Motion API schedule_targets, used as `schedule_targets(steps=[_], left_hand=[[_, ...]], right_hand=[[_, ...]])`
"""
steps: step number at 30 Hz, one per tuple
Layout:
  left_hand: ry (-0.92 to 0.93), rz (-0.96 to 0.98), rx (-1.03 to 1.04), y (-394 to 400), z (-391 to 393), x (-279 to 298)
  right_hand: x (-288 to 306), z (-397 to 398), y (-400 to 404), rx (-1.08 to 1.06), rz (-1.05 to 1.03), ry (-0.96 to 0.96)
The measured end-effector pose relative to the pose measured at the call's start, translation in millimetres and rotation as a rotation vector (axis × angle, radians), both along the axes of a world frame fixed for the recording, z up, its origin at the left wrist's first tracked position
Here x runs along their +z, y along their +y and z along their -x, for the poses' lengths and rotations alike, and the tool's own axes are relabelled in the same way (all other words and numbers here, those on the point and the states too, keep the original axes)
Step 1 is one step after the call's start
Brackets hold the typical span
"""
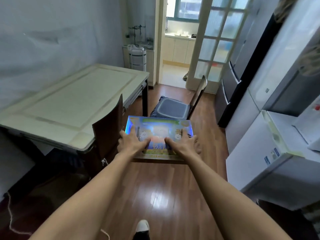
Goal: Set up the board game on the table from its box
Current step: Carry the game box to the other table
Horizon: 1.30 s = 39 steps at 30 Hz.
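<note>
Roughly, largest first:
Room: wood floor (161, 187), glazed door (214, 40) open ahead, white appliances (270, 135) to my right.
Table (69, 104): cream top, to my left.
Near chair (107, 129): dark, its seat almost wholly hidden under the box.
Far chair (174, 108): blue cushion, beyond the box.
Box (159, 129): flat on the near chair's seat; print blurred, unreadable.
My left hand (133, 142): fingers spread flat on the lid, grasping nothing.
My right hand (183, 144): likewise flat, pressing the lid.
</note>
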<state>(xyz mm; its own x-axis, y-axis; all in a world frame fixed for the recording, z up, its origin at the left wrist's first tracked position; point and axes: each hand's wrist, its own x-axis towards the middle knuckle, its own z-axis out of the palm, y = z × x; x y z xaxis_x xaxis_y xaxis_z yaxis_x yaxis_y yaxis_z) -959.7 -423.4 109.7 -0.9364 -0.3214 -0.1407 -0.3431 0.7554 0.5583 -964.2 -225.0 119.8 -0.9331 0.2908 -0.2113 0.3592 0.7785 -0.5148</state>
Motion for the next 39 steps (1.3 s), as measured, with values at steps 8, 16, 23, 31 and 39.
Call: schedule_targets(steps=[8,16,23,31,39], left_hand=[[0.005,-0.015,0.025,-34,200,-1],[0.004,-0.059,0.076,-67,378,-5],[0.039,-0.071,0.212,-87,549,-19],[-0.031,-0.042,0.42,-135,692,-29],[-0.032,-0.021,0.494,-215,836,-52]], right_hand=[[1,201,-37,0.015,0.002,0.011],[-8,397,-65,0.112,0.086,0.017],[-25,602,-91,0.249,0.106,0.031],[-30,780,-153,0.457,0.105,-0.014],[-48,936,-238,0.564,0.081,-0.031]])
